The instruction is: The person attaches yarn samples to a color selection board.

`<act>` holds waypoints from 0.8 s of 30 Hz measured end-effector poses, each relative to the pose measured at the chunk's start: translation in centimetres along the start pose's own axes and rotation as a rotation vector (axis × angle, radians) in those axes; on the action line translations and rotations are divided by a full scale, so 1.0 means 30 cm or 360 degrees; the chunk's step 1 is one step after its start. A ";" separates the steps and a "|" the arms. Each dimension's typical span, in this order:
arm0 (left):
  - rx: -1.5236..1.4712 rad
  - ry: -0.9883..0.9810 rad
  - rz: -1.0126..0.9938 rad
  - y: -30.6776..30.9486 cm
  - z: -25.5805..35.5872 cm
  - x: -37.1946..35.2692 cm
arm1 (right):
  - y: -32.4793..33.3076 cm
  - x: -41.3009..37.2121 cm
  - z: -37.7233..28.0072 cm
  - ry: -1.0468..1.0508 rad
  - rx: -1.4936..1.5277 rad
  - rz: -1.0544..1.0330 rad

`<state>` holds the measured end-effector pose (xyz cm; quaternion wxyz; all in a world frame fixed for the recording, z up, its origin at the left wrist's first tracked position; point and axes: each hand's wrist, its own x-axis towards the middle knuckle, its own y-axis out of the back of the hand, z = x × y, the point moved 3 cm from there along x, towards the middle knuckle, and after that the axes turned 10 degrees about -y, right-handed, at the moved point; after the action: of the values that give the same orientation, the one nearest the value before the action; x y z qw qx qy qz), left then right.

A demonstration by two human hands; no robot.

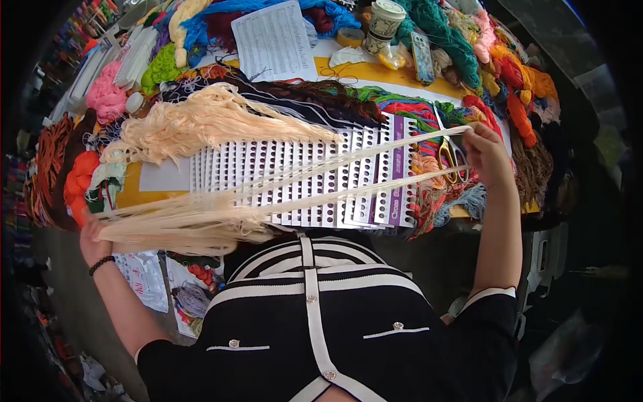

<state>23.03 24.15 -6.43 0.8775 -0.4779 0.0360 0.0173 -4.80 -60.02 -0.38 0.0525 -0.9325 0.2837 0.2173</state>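
A long skein of cream thread (194,224) is stretched between my two hands, just above the table's near edge. My left hand (94,240) closes around its gathered end at the far left. At the right, my right hand (487,153) grips the other end, where the skein splits into two taut strands. Beneath it lie overlapping white thread cards (281,157) with rows of punched holes, and a purple-edged card (402,171) on the right. Gold-handled scissors (452,161) lie beside my right hand. Behind the cards rests a bundle of peach thread (194,120).
A printed sheet (274,40) lies at the back, near a patterned cup (384,25), a phone (422,57) and a tape roll (349,37). Thread in many colours heaps around the table, including orange hanks (519,114) at right and pink thread (106,94) at left.
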 end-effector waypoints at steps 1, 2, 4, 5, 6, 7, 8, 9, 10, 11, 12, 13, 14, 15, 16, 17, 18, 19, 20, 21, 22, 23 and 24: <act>0.0267 -0.0188 0.0063 0.082 0.043 0.019 | 0.066 0.025 0.007 -0.0035 0.0026 0.0080; 0.0264 -0.0172 0.0059 0.080 0.042 0.009 | 0.136 0.053 0.013 -0.0038 0.0027 0.0096; 0.0692 -0.0409 0.0647 0.092 0.084 -0.012 | 0.277 0.100 0.022 -0.0033 -0.0008 0.0216; 0.0698 -0.0390 0.0639 0.101 0.096 -0.012 | 0.327 0.115 0.020 -0.0065 0.0043 0.0216; 0.0532 -0.0365 0.0676 0.123 0.125 -0.003 | 0.346 0.115 0.000 -0.0059 -0.0068 0.0240; 0.0367 -0.0341 0.0715 0.156 0.164 0.009 | 0.362 0.112 -0.026 -0.0055 -0.0179 0.0260; 0.0279 -0.0214 0.0612 0.138 0.161 0.013 | 0.376 0.120 -0.044 -0.0028 -0.0243 0.0234; 0.0287 -0.0203 0.0613 0.131 0.159 0.018 | 0.382 0.128 -0.064 -0.0019 -0.0311 0.0207; 0.0283 -0.0217 0.0633 0.121 0.168 0.023 | 0.375 0.117 -0.071 -0.0055 -0.0195 0.0030; 0.0275 -0.0236 0.0654 0.065 0.140 0.007 | 0.362 0.110 -0.077 -0.0085 -0.0079 -0.0150; 0.0278 -0.0238 0.0655 -0.014 0.080 -0.023 | 0.360 0.102 -0.069 -0.0087 -0.0078 -0.0152; 0.0375 -0.0307 0.0659 -0.095 0.013 -0.058 | 0.339 0.086 -0.066 -0.0040 0.0042 -0.0503; 0.0474 -0.0376 0.0671 -0.130 -0.016 -0.079 | 0.317 0.070 -0.065 0.0002 0.0159 -0.0857; 0.0477 -0.0382 0.0686 -0.121 -0.007 -0.080 | 0.319 0.073 -0.054 -0.0010 0.0155 -0.0869; 0.0466 -0.0385 0.0703 -0.100 0.014 -0.070 | 0.335 0.089 -0.037 -0.0067 0.0141 -0.0658; 0.0452 -0.0391 0.0716 -0.065 0.051 -0.053 | 0.344 0.103 -0.025 -0.0118 0.0127 -0.0448; 0.0410 -0.0417 0.0614 0.037 0.126 -0.001 | 0.346 0.110 -0.014 -0.0194 0.0109 -0.0219; 0.0413 -0.0427 0.0616 0.127 0.208 0.028 | 0.339 0.111 -0.003 -0.0193 0.0110 -0.0229; 0.0392 -0.0463 0.0723 0.126 0.228 0.021 | 0.355 0.111 0.012 -0.0221 0.0008 0.0044; 0.0372 -0.0495 0.0831 0.139 0.246 0.019 | 0.376 0.106 0.028 -0.0250 -0.0095 0.0321; 0.0375 -0.0494 0.0833 0.147 0.257 0.023 | 0.390 0.104 0.041 -0.0204 -0.0230 0.0373; 0.0415 -0.0447 0.0784 0.146 0.263 0.032 | 0.396 0.116 0.061 -0.0207 -0.0230 0.0375; 0.0454 -0.0400 0.0736 0.148 0.267 0.038 | 0.407 0.132 0.079 -0.0124 -0.0274 0.0516</act>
<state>24.24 33.28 -5.90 0.9062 -0.3230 0.0368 0.2705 -9.49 -71.68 -3.93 -0.0524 -0.8665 0.4083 0.2824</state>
